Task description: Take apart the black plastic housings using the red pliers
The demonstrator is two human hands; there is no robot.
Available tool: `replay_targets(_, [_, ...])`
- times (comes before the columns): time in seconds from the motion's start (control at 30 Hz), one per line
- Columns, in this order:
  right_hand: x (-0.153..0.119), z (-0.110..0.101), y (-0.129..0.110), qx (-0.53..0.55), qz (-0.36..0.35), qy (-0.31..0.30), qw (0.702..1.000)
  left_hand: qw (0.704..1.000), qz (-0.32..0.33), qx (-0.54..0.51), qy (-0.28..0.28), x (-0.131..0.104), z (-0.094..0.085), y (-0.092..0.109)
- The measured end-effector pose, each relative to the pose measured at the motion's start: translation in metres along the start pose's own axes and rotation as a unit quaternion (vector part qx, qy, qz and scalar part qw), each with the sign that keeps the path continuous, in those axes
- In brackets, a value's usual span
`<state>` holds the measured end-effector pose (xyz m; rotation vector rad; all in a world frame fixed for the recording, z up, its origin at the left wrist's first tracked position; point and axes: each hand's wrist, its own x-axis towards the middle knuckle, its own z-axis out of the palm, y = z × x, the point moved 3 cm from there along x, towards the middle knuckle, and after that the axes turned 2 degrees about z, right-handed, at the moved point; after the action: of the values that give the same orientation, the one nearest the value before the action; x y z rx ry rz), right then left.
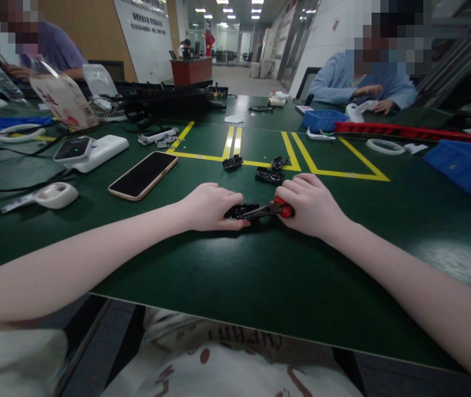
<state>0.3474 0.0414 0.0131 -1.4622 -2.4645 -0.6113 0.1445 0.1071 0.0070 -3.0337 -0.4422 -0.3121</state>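
Note:
My left hand (214, 208) is closed around a small black plastic part (241, 211), low over the green table (202, 264). In my right hand (308, 204) is a pair of pliers (266, 211) with red handles, pointing left. Its dark jaws meet the black part; whether they bite on it I cannot tell. Just beyond my hands lie several similar black parts, among them one near my right knuckles (269, 175), a smaller piece (279, 162) behind it and another piece (232, 162) to the left.
A phone (143, 175), a tape roll (56, 195) and a white device (98, 153) lie to the left, with a bottle (64, 96) behind. Yellow tape (343, 175) marks the table. Blue bins (467, 165) and a red strip (388, 132) are at right. Two people sit across.

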Motion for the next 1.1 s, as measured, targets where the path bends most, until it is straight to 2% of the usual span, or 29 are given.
replay_targets(0.33, [-0.002,0.003,0.002,0.018,0.015,-0.019,1.000,1.000,0.004,-0.005,0.006,-0.001,-0.001,0.004])
replay_targets(0.6, [-0.001,0.003,0.002,0.035,0.004,-0.019,0.999,1.000,0.002,-0.006,0.016,-0.001,-0.001,0.018])
replay_targets(0.8, [-0.003,0.003,0.003,0.044,0.016,-0.008,0.999,1.000,0.009,-0.009,0.028,-0.001,-0.004,0.010])
replay_targets(1.1, [-0.003,0.004,0.002,0.035,-0.005,-0.017,0.999,0.995,0.042,0.052,0.070,-0.003,-0.005,0.004])
